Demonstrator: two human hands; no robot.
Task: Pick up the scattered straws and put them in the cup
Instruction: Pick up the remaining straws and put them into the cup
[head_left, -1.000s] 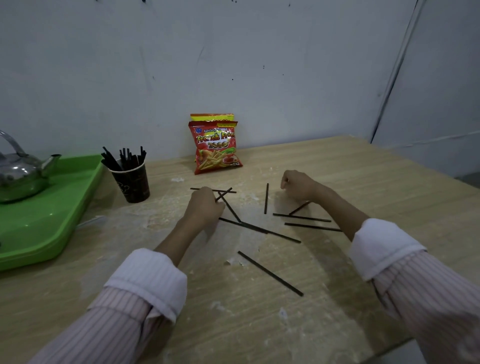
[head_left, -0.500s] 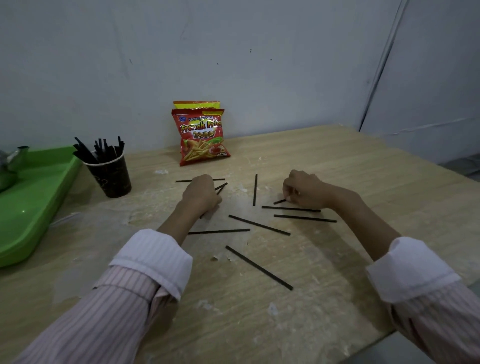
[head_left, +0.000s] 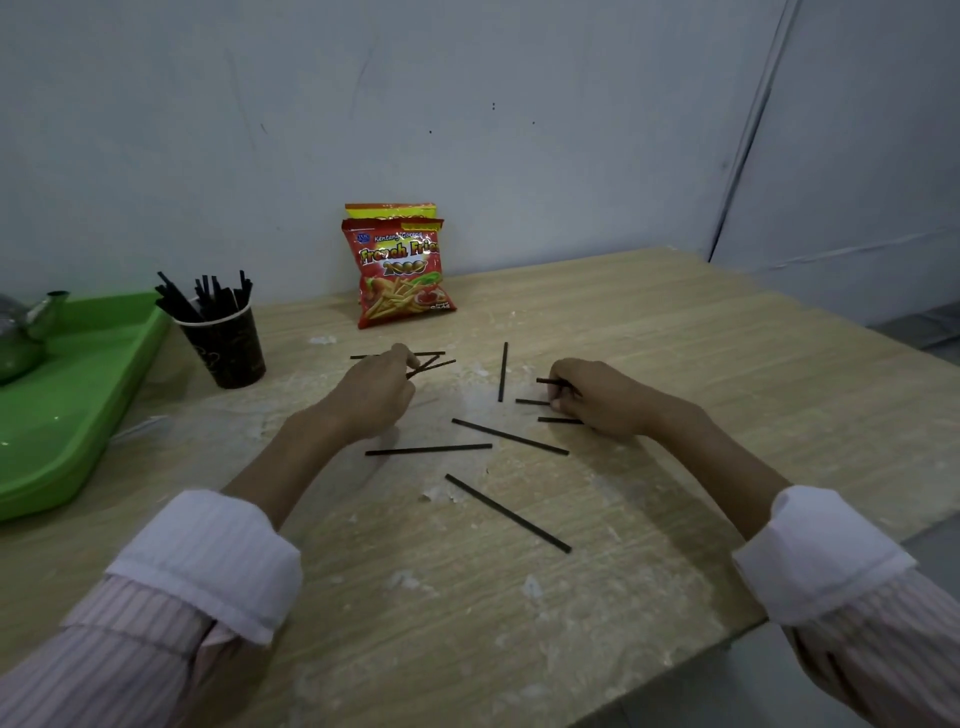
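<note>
Black straws (head_left: 510, 437) are seen on a pale wood-grain worktop (head_left: 675, 364) marked with whitish smears. The cup (head_left: 228, 345) is dark with a faint light pattern and a pale rim. The snack bag (head_left: 400, 273) is red and yellow, the tray (head_left: 78, 395) bright green, and the sleeves (head_left: 171, 613) pink-and-white pinstriped with white cuffs.

Counter (head_left: 649, 364) is pale wood-grain, matt, scuffed with whitish powdery patches; straws (head_left: 508, 513) on it look thin, black, matt plastic. Cup (head_left: 228, 345) looks dark paper with a pale rim, tray (head_left: 67, 395) glossy green plastic, kettle (head_left: 26, 332) shiny metal. Snack bag (head_left: 400, 275) is glossy red foil, sleeves (head_left: 208, 566) striped cloth with plain white cuffs.
</note>
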